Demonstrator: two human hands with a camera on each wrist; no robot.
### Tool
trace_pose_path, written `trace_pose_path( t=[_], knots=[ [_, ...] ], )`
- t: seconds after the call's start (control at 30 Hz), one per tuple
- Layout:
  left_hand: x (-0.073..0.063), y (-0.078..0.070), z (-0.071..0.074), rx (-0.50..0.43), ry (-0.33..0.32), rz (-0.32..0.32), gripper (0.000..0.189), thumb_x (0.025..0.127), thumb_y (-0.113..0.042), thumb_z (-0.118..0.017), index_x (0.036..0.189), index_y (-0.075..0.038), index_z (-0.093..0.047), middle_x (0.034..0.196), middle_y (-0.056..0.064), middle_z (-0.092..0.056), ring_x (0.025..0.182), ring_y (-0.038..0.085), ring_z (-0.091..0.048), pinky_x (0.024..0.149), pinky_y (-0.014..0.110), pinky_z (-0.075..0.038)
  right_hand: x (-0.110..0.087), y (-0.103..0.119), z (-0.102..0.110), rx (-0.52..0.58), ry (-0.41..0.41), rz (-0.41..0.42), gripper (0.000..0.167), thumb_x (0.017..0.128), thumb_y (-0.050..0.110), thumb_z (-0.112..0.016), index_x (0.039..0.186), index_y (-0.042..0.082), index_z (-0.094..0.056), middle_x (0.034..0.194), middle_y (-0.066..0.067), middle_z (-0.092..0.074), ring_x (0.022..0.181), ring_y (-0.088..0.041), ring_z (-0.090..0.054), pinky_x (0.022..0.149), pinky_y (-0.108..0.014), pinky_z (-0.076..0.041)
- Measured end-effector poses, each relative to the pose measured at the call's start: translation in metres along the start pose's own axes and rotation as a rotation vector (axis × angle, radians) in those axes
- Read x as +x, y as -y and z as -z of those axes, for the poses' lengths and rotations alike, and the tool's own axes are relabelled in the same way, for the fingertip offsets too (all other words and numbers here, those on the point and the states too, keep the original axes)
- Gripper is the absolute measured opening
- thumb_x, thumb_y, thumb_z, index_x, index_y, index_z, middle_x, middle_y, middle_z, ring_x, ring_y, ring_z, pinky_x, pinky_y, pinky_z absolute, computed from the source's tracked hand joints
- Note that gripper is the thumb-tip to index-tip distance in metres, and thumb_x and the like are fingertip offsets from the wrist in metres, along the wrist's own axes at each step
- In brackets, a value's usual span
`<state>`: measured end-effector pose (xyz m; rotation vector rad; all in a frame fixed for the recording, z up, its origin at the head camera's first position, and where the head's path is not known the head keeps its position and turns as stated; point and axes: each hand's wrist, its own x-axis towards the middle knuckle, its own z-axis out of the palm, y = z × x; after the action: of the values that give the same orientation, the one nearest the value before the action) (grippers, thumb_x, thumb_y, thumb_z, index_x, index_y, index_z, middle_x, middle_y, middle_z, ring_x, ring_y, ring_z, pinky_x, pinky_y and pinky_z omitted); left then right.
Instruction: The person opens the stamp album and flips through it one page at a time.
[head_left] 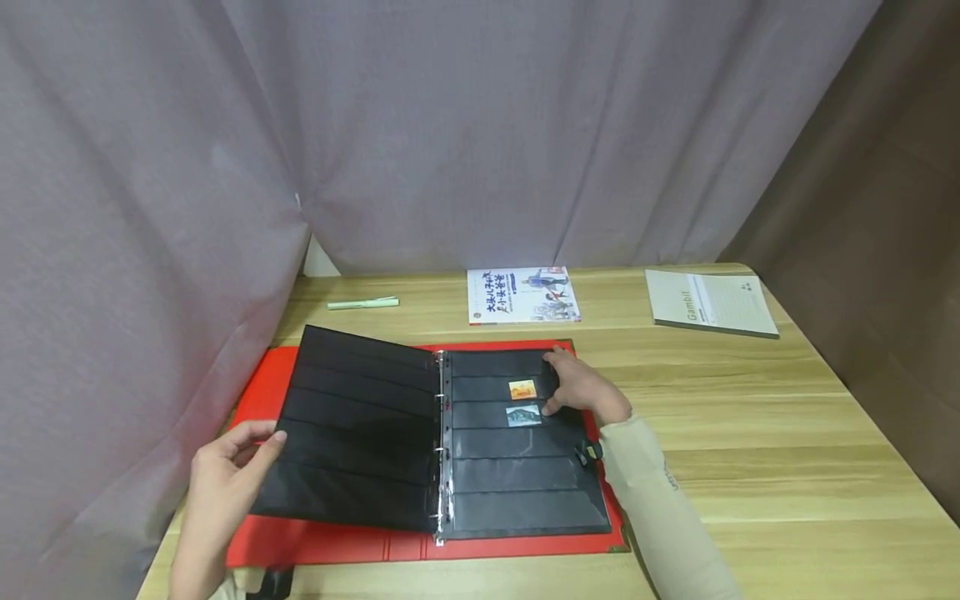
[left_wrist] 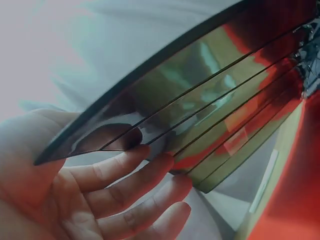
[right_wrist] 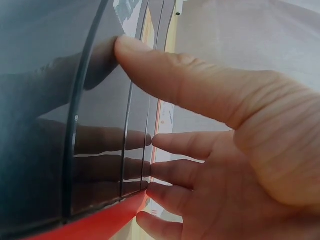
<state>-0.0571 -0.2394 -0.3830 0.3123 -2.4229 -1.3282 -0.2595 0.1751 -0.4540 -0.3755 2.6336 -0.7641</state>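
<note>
A red stamp album (head_left: 262,383) lies spread on the table with black pocket pages on its metal rings. At the left, my left hand (head_left: 228,483) pinches the outer edge of a lifted album page (head_left: 360,425) between thumb and fingers. In the left wrist view the glossy page (left_wrist: 200,90) bends over the fingers. My right hand (head_left: 585,387) rests spread at the outer edge of the right page (head_left: 517,517), its thumb tip beside a bluish stamp (head_left: 522,416). An orange stamp (head_left: 522,389) sits in the pocket row above. Fingertips touch the page in the right wrist view.
Behind the album lie a pale green pen (head_left: 363,303), a booklet with an illustrated cover (head_left: 523,296) and, farther right, a Gambit notepad (head_left: 708,302). A grey curtain (head_left: 465,133) hangs along the back and left of the wooden table (head_left: 787,450).
</note>
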Motion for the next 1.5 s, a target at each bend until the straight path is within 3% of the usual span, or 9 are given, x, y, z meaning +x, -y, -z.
trace_pose_path(
  t=[0.37,0.6,0.77,0.9,1.03,1.1,1.2,1.4,1.5],
  knots=[
    [-0.006,0.026,0.003,0.069,0.073,0.061,0.025,0.098,-0.008,-0.065,0.116,0.008,-0.068,0.103,0.018,-0.071,0.081,-0.009,-0.06,0.07,0.007,-0.046,-0.001,-0.002,0.001,-0.012,-0.016,0.021,0.102,0.07,0.002,-0.091,0.151,-0.012,-0.03,0.158,-0.028,-0.032,0.143,-0.043,-0.032,0.116,-0.054,-0.028],
    [-0.01,0.045,0.0,0.044,0.133,0.157,0.033,0.099,-0.014,-0.066,0.121,0.01,-0.063,0.107,0.021,-0.069,0.077,-0.005,-0.06,0.062,0.019,-0.05,-0.002,-0.003,0.001,-0.024,-0.008,-0.009,0.102,0.072,0.005,-0.091,0.152,-0.01,-0.03,0.159,-0.027,-0.031,0.144,-0.043,-0.032,0.116,-0.055,-0.028],
    [-0.015,0.058,-0.004,0.09,0.117,0.184,0.039,0.094,-0.014,-0.072,0.123,0.009,-0.062,0.112,0.027,-0.068,0.081,-0.009,-0.057,0.067,0.013,-0.046,-0.003,-0.003,0.002,-0.043,-0.02,-0.017,0.101,0.072,0.007,-0.092,0.152,-0.009,-0.033,0.156,-0.026,-0.037,0.139,-0.042,-0.038,0.114,-0.055,-0.031],
    [-0.02,0.066,-0.007,0.168,0.125,0.218,0.048,0.091,-0.02,-0.074,0.128,0.009,-0.06,0.121,0.032,-0.065,0.101,0.015,-0.066,0.078,0.016,-0.044,-0.005,-0.002,0.002,-0.066,-0.026,-0.027,0.1,0.07,0.01,-0.093,0.151,-0.008,-0.037,0.152,-0.025,-0.043,0.136,-0.041,-0.043,0.113,-0.054,-0.033],
    [-0.02,0.071,-0.01,0.205,0.177,0.257,0.057,0.093,-0.025,-0.073,0.133,0.011,-0.054,0.127,0.036,-0.06,0.117,0.046,-0.06,0.091,0.043,-0.049,-0.007,0.0,0.0,-0.098,-0.037,-0.024,0.098,0.07,0.014,-0.094,0.149,-0.008,-0.041,0.147,-0.026,-0.048,0.132,-0.042,-0.047,0.11,-0.054,-0.038],
    [-0.02,0.072,-0.012,0.212,0.201,0.294,0.06,0.094,-0.028,-0.072,0.136,0.011,-0.051,0.131,0.037,-0.056,0.12,0.049,-0.056,0.096,0.054,-0.047,-0.007,0.001,0.0,-0.111,-0.049,-0.02,0.096,0.07,0.015,-0.094,0.148,-0.008,-0.042,0.145,-0.026,-0.05,0.13,-0.041,-0.049,0.109,-0.053,-0.039],
    [-0.02,0.072,-0.014,0.229,0.212,0.314,0.061,0.095,-0.03,-0.071,0.136,0.011,-0.051,0.131,0.038,-0.055,0.119,0.051,-0.055,0.096,0.059,-0.045,-0.007,0.002,-0.001,-0.122,-0.064,-0.022,0.096,0.069,0.014,-0.095,0.147,-0.008,-0.043,0.143,-0.025,-0.053,0.126,-0.04,-0.052,0.107,-0.052,-0.042],
    [-0.023,0.075,-0.019,0.283,0.117,0.231,0.047,0.091,-0.023,-0.073,0.119,0.013,-0.063,0.107,0.031,-0.067,0.102,0.043,-0.062,0.086,0.052,-0.047,-0.005,0.004,-0.001,-0.14,-0.076,-0.024,0.095,0.067,0.013,-0.096,0.145,-0.009,-0.045,0.138,-0.025,-0.057,0.12,-0.039,-0.056,0.103,-0.052,-0.045],
    [-0.022,0.077,-0.022,0.305,0.093,0.209,0.045,0.091,-0.021,-0.073,0.116,0.015,-0.064,0.108,0.034,-0.065,0.103,0.051,-0.059,0.087,0.058,-0.045,-0.006,0.007,0.0,-0.148,-0.079,-0.028,0.095,0.067,0.013,-0.096,0.145,-0.008,-0.046,0.137,-0.026,-0.058,0.12,-0.04,-0.056,0.102,-0.052,-0.046]
  ],
)
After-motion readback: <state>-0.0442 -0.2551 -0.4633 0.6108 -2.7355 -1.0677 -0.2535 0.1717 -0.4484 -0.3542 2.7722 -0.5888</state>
